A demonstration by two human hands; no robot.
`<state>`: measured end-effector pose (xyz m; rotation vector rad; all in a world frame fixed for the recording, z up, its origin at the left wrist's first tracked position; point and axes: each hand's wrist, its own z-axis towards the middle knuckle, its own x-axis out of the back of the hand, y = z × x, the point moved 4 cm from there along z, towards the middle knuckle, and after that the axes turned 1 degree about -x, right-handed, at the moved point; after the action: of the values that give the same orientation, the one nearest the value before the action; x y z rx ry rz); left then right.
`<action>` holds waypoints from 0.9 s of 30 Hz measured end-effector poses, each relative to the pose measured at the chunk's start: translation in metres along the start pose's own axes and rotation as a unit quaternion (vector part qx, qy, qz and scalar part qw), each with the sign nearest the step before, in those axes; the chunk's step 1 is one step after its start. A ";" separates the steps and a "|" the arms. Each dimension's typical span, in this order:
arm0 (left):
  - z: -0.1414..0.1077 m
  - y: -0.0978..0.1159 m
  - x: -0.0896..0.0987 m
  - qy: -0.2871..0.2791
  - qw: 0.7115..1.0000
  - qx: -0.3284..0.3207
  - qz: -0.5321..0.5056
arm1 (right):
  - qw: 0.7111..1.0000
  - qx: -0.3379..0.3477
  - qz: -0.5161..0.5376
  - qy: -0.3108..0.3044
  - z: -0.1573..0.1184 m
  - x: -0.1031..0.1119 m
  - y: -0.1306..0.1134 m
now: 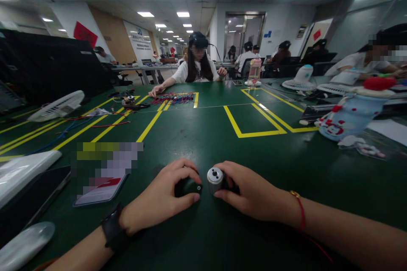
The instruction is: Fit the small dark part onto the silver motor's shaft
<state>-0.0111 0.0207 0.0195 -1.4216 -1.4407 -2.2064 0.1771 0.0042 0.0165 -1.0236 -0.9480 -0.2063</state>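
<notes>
Between the thumb and fingers of my right hand (246,188) stands a small cylindrical metal motor (215,177). Its silver end face points up and shows a dark centre and small holes. Just to the left, my left hand (165,192) curls its thumb and index finger round a small dark part with a pale ring (199,188). The rest of that part is hidden or too dark to make out. Both hands rest low over the green table (187,135), a short gap between their fingertips.
A phone (104,182) and a white mouse-like object (27,245) lie left. Wires (173,98) are heaped near a person (199,65) opposite. A blue cup (349,114), white fans (299,79) and a clear bottle (254,72) stand right. Yellow tape (260,134) marks the table.
</notes>
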 end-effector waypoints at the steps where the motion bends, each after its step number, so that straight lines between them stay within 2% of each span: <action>1: 0.000 0.000 0.000 0.003 1.000 0.002 0.003 | 1.000 0.001 0.000 0.000 0.000 0.000 0.000; 11: 0.000 -0.002 0.000 0.009 1.000 0.005 -0.022 | 1.000 -0.005 -0.001 -0.002 0.000 0.000 0.000; 15: 0.003 -0.001 0.006 0.058 0.996 0.014 -0.062 | 1.000 -0.008 -0.006 -0.002 0.001 0.000 0.001; 21: 0.005 0.012 0.015 0.154 0.986 0.001 -0.061 | 1.000 -0.002 -0.012 0.002 0.001 -0.001 0.000; 27: 0.009 0.024 0.010 0.160 0.985 -0.029 -0.055 | 1.000 0.017 -0.019 0.009 0.002 -0.002 -0.001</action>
<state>0.0025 0.0181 0.0435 -0.9628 -1.3801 -2.4245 0.1746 0.0045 0.0156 -0.9722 -0.9527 -0.2303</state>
